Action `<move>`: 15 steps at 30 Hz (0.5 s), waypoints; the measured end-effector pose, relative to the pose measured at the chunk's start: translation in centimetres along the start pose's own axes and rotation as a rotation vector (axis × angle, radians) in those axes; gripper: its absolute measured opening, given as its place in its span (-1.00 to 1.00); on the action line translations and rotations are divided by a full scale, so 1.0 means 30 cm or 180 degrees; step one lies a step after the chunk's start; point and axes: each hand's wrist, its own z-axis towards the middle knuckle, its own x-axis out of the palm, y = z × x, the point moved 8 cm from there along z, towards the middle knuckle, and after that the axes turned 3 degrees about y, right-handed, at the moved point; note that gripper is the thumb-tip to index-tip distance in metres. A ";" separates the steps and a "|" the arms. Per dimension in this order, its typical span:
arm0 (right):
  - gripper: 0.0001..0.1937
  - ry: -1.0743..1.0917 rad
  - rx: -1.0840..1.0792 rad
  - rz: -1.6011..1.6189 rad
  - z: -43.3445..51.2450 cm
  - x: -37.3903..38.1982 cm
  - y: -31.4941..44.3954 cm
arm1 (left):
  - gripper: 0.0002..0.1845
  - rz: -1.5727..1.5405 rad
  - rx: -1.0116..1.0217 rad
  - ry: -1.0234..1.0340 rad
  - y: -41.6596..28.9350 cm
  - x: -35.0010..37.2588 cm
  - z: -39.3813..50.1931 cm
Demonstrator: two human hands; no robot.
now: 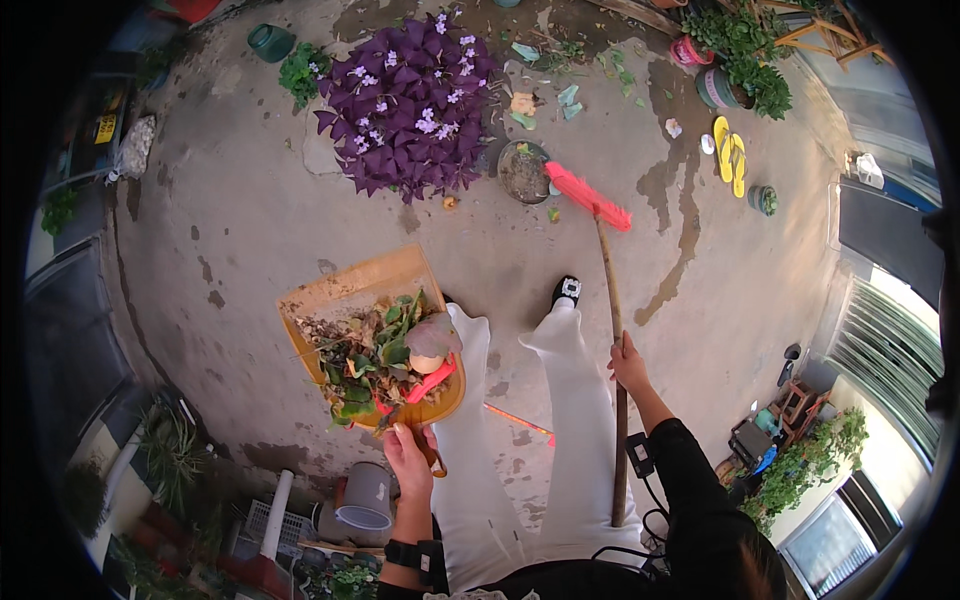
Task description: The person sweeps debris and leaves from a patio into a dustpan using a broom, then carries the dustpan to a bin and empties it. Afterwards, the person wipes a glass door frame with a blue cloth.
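Observation:
My left hand grips the short handle of an orange-yellow plastic dustpan, held up in front of my left leg. Dry leaves, green leaves, an eggshell and a red strip lie heaped in the pan. Around the wooden stick of a broom my right hand is closed. The broom's pink bristle head points away from me, beside a round shallow dish of soil. Whether the bristles touch the ground cannot be told.
A large purple oxalis with pale flowers grows ahead on the concrete floor. Scattered leaves lie beyond the dish. Yellow flip-flops and a small potted plant are at the right. A grey bucket stands behind my left side.

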 end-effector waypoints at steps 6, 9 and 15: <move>-0.25 -0.0932 -0.1245 -0.2039 0.094 -0.159 0.241 | -0.59 -0.0062 -0.0213 -0.0371 0.062 0.045 0.068; -0.41 -0.1247 -0.2298 -0.2387 0.205 -0.172 0.441 | -0.63 -0.0135 -0.0327 -0.0800 0.095 0.064 0.049; -0.73 -0.0156 -0.2939 -0.2708 0.756 0.142 0.737 | -0.61 -0.0340 -0.0415 -0.1133 0.206 0.184 0.114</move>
